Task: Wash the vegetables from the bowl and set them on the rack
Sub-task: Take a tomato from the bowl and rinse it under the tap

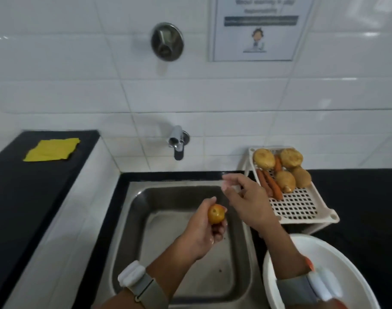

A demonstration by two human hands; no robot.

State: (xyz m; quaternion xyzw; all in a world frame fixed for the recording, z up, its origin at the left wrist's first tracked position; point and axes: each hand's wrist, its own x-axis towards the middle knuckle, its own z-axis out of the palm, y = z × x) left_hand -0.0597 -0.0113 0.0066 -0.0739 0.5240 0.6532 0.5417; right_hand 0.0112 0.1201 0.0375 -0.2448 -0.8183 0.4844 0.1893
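Your left hand (204, 228) is curled around one round orange-yellow tomato (216, 214), holding it over the rectangular steel sink (132, 219), below and a little right of the chrome wall tap (177, 141). Your right hand (246, 197) holds nothing; its fingers are loosely spread and blurred, hovering between the sink and the white perforated plastic rack (302, 206). Count what lies on that rack: four tan, round potatoes (264, 158), grouped at its far end, and what looks like three orange carrots (272, 184) lying beside and between them, one partly hidden behind the potatoes. The near half of the rack is bare grid. The round white plastic bowl (337, 248) sits on the black surface (368, 197) at your right, just in front of the rack; your right forearm crosses over its rim, and a reddish-orange item shows inside it near the wristband, too hidden to name. One folded yellow cloth (52, 149) lies on the raised black ledge at the far left, well apart from the sink. A round steel valve knob (167, 41) and one blurred printed notice (257, 27) sit on the white tiled wall.
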